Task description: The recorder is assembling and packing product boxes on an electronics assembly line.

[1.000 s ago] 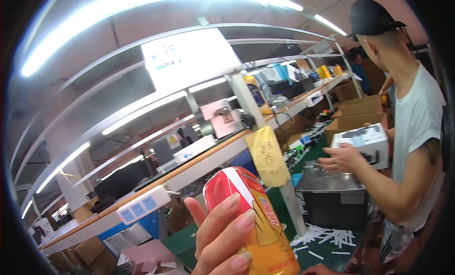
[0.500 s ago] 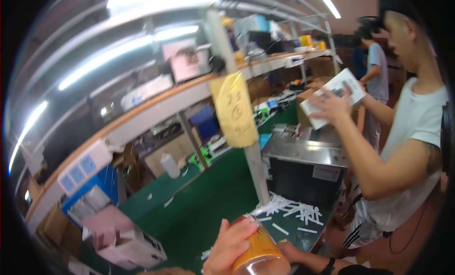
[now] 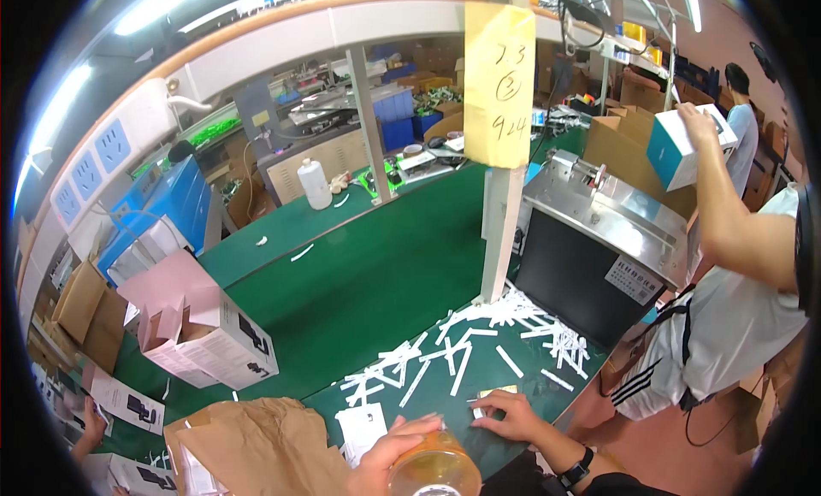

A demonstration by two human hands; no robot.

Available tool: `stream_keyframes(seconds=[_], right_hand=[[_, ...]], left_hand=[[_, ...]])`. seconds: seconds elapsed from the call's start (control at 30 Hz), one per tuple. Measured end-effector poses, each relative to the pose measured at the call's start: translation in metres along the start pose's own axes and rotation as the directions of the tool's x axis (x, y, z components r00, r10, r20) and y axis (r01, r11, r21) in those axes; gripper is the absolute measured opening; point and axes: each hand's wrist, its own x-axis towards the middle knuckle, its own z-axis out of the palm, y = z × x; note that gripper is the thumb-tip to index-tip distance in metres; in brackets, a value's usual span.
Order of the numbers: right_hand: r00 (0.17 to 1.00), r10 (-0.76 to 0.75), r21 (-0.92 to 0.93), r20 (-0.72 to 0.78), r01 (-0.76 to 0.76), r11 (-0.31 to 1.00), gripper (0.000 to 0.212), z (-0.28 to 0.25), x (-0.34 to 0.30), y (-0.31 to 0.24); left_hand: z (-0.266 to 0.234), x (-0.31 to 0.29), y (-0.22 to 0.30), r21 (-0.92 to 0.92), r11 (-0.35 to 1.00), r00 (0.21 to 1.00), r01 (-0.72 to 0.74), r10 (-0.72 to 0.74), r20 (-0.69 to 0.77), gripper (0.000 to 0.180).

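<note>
I have the left hand's (image 3: 386,453) grip clamped round an orange drink container (image 3: 434,469), low in my view above the smooth green surface (image 3: 368,265); its round, see-through end faces my camera, so its long axis runs away from me; my right hand (image 3: 516,416) bends its fingers at a small yellow piece (image 3: 499,392), though I cannot tell whether they pinch it; beyond lie flat white strips (image 3: 451,359), with creased brown paper (image 3: 265,445) leftward.

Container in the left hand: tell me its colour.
The container in the left hand looks orange-yellow; it shows best in the head view.
</note>
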Motion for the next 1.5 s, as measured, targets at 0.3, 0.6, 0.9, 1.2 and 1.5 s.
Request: stream_keyframes(seconds=[0.3, 0.6, 0.9, 1.2, 1.5], right_hand=[[0.999, 0.052, 0.030, -0.004, -0.052, 0.998, 0.034, -0.007, 0.005, -0.001], [0.999, 0.040, 0.027, -0.022, -0.040, 0.999, 0.031, 0.000, 0.000, -0.004], [0.997, 0.035, 0.034, -0.070, -0.032, 0.999, 0.030, -0.002, -0.003, 0.000], [0.996, 0.047, 0.080, -0.078, -0.040, 0.996, 0.028, -0.005, -0.006, -0.001], [0.997, 0.041, 0.022, -0.068, -0.040, 0.999, 0.030, -0.004, -0.009, -0.003]], left_hand=[[-0.002, 0.061, 0.092, 0.564, 0.754, 0.917, -0.337, 0.399, 0.013, 0.080], [0.000, 0.088, 0.137, 0.779, 0.367, 0.534, -0.508, 0.844, -0.050, 0.070], [-0.011, 0.108, 0.192, 0.829, 0.088, 0.412, -0.552, 0.893, 0.179, 0.060], [0.011, 0.134, 0.227, 0.741, -0.038, 0.280, -0.670, 0.912, 0.300, 0.049], [0.024, 0.150, 0.256, 0.571, -0.056, 0.201, -0.819, 0.904, 0.377, 0.029]])
